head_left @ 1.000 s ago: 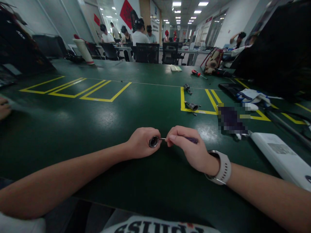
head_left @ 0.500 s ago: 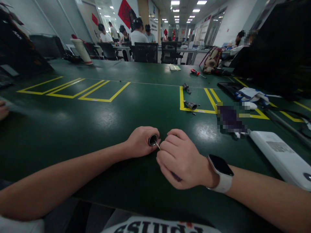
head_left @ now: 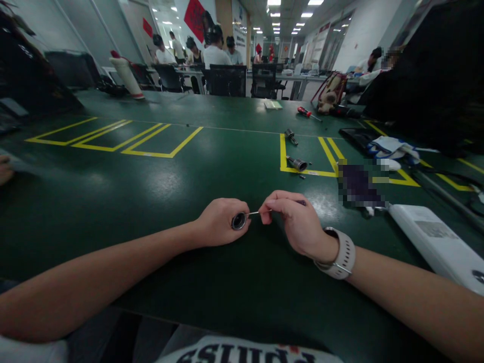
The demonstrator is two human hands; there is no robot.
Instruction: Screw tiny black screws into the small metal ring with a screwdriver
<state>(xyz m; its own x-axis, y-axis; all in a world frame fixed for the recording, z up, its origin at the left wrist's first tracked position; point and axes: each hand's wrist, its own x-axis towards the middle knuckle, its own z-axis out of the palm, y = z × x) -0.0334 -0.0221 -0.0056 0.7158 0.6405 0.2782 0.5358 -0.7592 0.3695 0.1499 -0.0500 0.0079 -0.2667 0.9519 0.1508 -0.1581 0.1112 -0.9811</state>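
Note:
My left hand [head_left: 219, 221] rests on the green table [head_left: 151, 186], closed around a small metal cylinder [head_left: 239, 221] whose round open end faces me. My right hand [head_left: 293, 222] pinches a thin purple-handled screwdriver [head_left: 300, 203]. Its metal shaft runs left and its tip meets the side of the cylinder. A white watch sits on my right wrist.
Two more metal cylinders [head_left: 297, 163] [head_left: 290, 135] and small screws lie by a yellow taped box. A red-handled screwdriver [head_left: 307, 113] lies farther back. A white flat device [head_left: 434, 242] and gloves [head_left: 393, 147] are at right. Another person's hand [head_left: 4, 169] shows at far left. People sit at distant tables.
My right hand turned from knuckles-up over the tool back to a sideways pinch, and the screwdriver swung level again, tip still at the cylinder. My left hand stayed put.

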